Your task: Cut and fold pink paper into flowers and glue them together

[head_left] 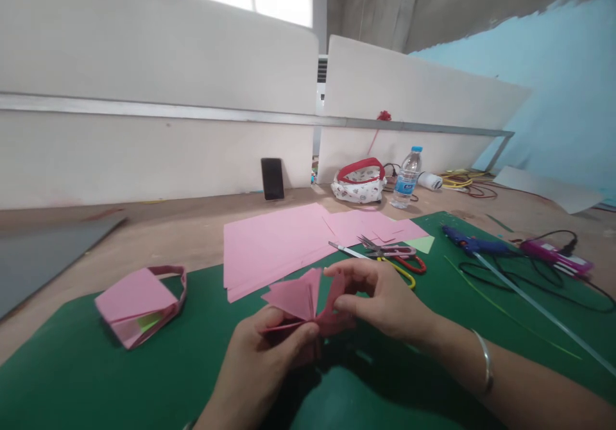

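Note:
A folded pink paper piece [296, 298] with several pointed flaps is held up between both hands, above the green mat [202, 378]. My left hand [269, 353] pinches its lower part, thumb in front. At the piece's right side, my right hand [370, 298] has thumb and fingers closed on a curled pink flap. Part of the piece is hidden behind the fingers. Further left on the mat lies a pink folded paper bag shape [137, 301] with a strip handle and a bit of green inside.
Pink paper sheets [274, 244], scissors [389, 249] and a green paper scrap [423, 244] lie beyond my hands. To the right are a blue glue gun [474, 242] and its cord. A water bottle [408, 180], pouch [360, 183] and phone [273, 178] stand at the back.

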`<state>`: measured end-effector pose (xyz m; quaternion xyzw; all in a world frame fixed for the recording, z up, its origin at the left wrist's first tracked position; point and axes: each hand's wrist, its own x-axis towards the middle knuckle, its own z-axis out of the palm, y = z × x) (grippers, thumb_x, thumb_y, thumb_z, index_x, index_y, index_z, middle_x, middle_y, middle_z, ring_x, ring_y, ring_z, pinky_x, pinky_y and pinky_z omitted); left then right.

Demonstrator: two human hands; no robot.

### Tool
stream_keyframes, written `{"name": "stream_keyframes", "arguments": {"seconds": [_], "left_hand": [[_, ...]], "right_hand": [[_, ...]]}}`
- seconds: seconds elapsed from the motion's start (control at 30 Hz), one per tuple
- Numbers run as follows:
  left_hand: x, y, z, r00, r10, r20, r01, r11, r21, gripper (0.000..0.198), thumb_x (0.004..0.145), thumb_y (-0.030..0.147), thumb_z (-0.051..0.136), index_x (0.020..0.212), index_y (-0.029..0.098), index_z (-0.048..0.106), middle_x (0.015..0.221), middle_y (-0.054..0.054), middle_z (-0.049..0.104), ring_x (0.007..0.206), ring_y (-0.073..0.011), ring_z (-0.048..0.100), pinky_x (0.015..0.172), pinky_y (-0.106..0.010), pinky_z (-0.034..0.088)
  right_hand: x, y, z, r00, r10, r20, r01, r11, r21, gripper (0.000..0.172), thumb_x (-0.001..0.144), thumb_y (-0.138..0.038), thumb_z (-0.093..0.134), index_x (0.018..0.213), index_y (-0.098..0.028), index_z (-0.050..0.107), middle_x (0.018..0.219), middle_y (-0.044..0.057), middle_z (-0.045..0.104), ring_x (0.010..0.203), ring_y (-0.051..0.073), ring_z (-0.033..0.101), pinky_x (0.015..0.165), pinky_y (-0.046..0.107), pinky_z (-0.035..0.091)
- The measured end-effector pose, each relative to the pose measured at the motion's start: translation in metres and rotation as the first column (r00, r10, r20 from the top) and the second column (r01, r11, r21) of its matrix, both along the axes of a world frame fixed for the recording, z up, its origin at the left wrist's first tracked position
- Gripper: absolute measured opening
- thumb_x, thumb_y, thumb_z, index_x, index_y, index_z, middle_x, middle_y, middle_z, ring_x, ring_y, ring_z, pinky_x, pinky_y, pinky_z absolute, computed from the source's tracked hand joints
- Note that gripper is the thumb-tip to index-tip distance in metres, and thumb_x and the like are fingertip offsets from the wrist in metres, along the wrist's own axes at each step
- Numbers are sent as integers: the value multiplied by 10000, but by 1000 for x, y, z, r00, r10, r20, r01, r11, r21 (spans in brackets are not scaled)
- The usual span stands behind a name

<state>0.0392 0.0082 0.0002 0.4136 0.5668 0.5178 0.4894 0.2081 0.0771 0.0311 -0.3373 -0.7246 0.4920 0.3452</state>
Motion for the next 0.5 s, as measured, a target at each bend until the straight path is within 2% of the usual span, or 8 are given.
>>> {"name": "stream_keyframes", "arguments": {"seconds": [0.1, 0.27, 0.37, 0.5], "left_hand": [[1, -2, 3, 999, 51, 1, -51, 999, 2, 142, 591, 262, 774, 714, 195, 752, 695, -67, 728, 653, -226, 646, 611, -313, 536], [-1, -4, 5, 992, 108, -58, -106, 993, 44, 93, 586, 213, 774, 673, 224, 743, 704, -48, 728, 667, -218, 651, 587, -282, 538], [-2, -2, 2, 992, 95, -84, -91, 995, 51, 116, 575, 230, 787, 684, 213, 749, 700, -59, 735, 688, -232, 662, 577, -280, 537], [-3, 1, -2, 998, 54, -27, -52, 997, 60, 217, 563, 265, 788, 765, 196, 750, 756, -70, 755, 693, -245, 679, 640, -335, 554]], "right_hand": [[1, -1, -1, 999, 29, 45, -32, 997, 73, 354, 691, -61, 618, 1030, -156, 652, 854, 36, 697, 707, 144, 621, 683, 294, 508], [2, 0, -4, 996, 65, 63, -71, 994, 87, 352, 713, -74, 609, 1051, -166, 645, 789, 19, 690, 655, 131, 610, 663, 284, 512], [2, 2, -4, 997, 39, 66, -45, 995, 89, 357, 707, -72, 610, 1051, -157, 650, 790, 27, 684, 674, 137, 608, 647, 276, 506], [1, 3, -4, 999, 10, 46, -12, 998, 53, 336, 686, -75, 630, 1014, -145, 655, 797, 29, 678, 686, 137, 601, 677, 283, 499]]}}
